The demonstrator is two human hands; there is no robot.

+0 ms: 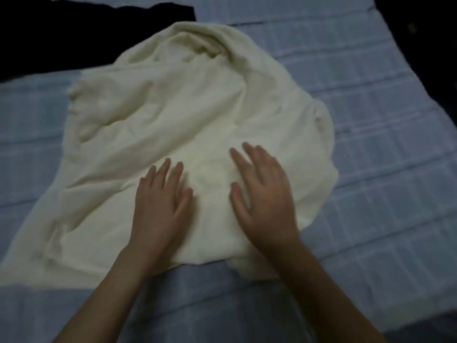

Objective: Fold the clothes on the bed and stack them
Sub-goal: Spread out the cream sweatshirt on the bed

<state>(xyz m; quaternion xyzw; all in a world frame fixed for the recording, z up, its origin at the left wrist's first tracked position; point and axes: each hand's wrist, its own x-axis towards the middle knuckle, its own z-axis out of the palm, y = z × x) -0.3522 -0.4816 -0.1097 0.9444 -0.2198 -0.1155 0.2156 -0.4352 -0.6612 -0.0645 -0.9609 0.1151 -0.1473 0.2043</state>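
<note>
Cream garment [188, 125], left hand [160, 206], right hand [264, 201] flat, fingers [237, 157] spread

A cream, unpatterned garment [188, 115] lies on the bed [371, 134], whose cover is pale blue with a lighter checked grid. The far-left garment [74, 33] is plain black.

dim indoor light, a bed [371, 157] filling almost the whole view, covered with a pale blue cover with a woven grid of lighter stripes, darkness past the bed's far right edge, a dark strip at the near right corner
</note>
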